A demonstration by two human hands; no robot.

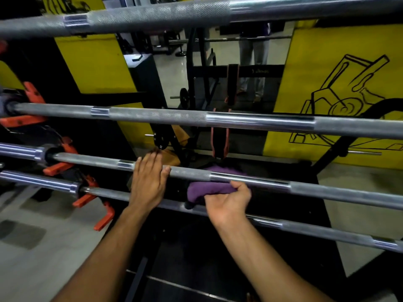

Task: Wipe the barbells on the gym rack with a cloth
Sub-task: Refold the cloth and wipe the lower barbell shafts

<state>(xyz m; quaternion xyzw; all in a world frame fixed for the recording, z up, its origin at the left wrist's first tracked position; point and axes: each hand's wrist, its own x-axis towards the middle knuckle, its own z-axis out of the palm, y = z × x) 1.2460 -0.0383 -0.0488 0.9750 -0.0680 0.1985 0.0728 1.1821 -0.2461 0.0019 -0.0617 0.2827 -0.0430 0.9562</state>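
**Q:** Which elements does the figure show, and where do they lie?

**A:** Four barbells lie crosswise on the rack, one above another. The left hand (pixel 149 182) rests on the third barbell (pixel 305 186), fingers laid nearly straight over its top, thumb alongside, steadying it. The right hand (pixel 229 200) has its fingers curled around a bunched purple cloth (pixel 207 189), held between the third barbell and the lowest barbell (pixel 327 232); part of the cloth appears to wrap up behind the third bar.

**Q:** How are these things likely to handle?

**A:** The cloth is soft and light and takes the shape of whatever it is squeezed round, so a full wrap around the shaft suits it. The bars look like heavy, rigid steel, unlikely to shift under a wipe. The knurled stretches probably drag at the fabric, while the smooth polished bands let it slide. The shaft is best gripped mid-span, away from the collars.

**Q:** What edges and free room bear on the stroke?

**A:** The bars sit close together, so knuckles have little clearance above and below. To the left, orange clips (pixel 58 167) and the sleeve shoulders end the travel. To the right the shaft runs unobstructed toward the frame edge. The second barbell (pixel 261 120) and top barbell (pixel 152 14) lie well above.
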